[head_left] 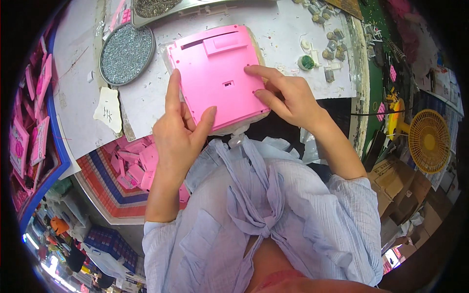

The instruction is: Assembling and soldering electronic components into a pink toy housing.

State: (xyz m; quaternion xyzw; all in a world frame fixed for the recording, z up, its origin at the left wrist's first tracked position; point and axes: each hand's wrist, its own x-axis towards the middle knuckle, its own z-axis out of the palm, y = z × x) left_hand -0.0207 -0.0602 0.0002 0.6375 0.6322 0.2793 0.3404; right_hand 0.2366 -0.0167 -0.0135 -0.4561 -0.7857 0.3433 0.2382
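A flat pink plastic casing lies at the near edge of the table, with a long slot at its far end, a raised block beside it and a small cut-out in the middle. Clear plastic sheeting shows beneath its edges. My left hand grips the left side, index finger along the edge and thumb on the near left corner. On the right side, my right hand holds the casing with index finger and thumb beside small holes on its edge. The undersides of both hands' grips are hidden.
Small screws fill a round dish at the left; a metal tray stands behind. Several small grey-beige parts and a green-topped pot lie right. Pink pieces fill a striped bag and a blue-edged bin. A yellow fan stands far right.
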